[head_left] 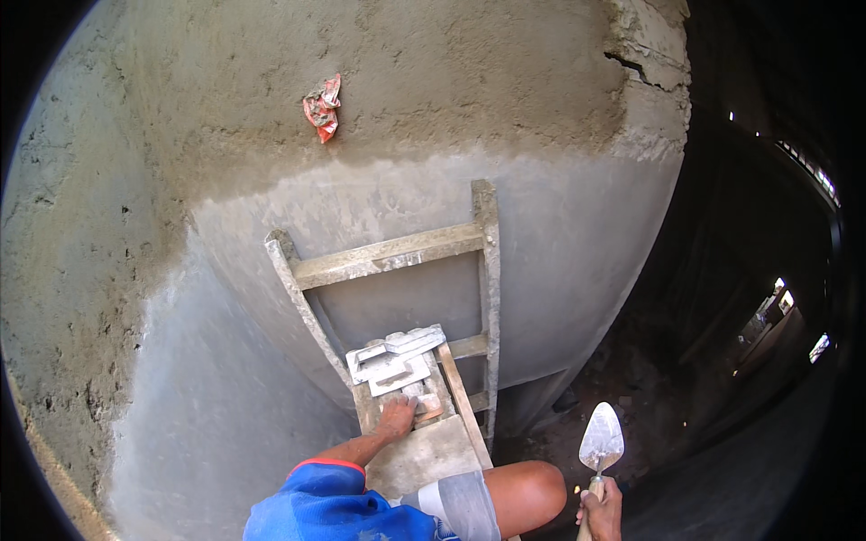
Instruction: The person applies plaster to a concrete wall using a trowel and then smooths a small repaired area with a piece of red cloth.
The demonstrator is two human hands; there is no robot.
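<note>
My right hand point(603, 510) is closed around the wooden handle of a pointing trowel point(602, 439), held blade up at the lower right. The blade is silvery with some whitish smears. My left hand point(397, 417) rests low over a wooden plank point(424, 455), back upward, at the near end of some white-smeared tools. Its fingertips are next to a small pale and orange-brown piece point(428, 404); whether they grip anything is too small to make out. Just beyond lie a white plastering float point(392, 372) and another white-coated tool point(415, 341).
A wooden ladder point(487, 270) leans on the wall ahead, its rungs crusted with mortar. Smooth grey plaster point(568, 234) covers the lower wall; rough brown render point(469, 90) lies above. A crumpled red-and-white wrapper point(323, 108) sticks to the render. Cracked masonry point(654, 77) edges the upper right.
</note>
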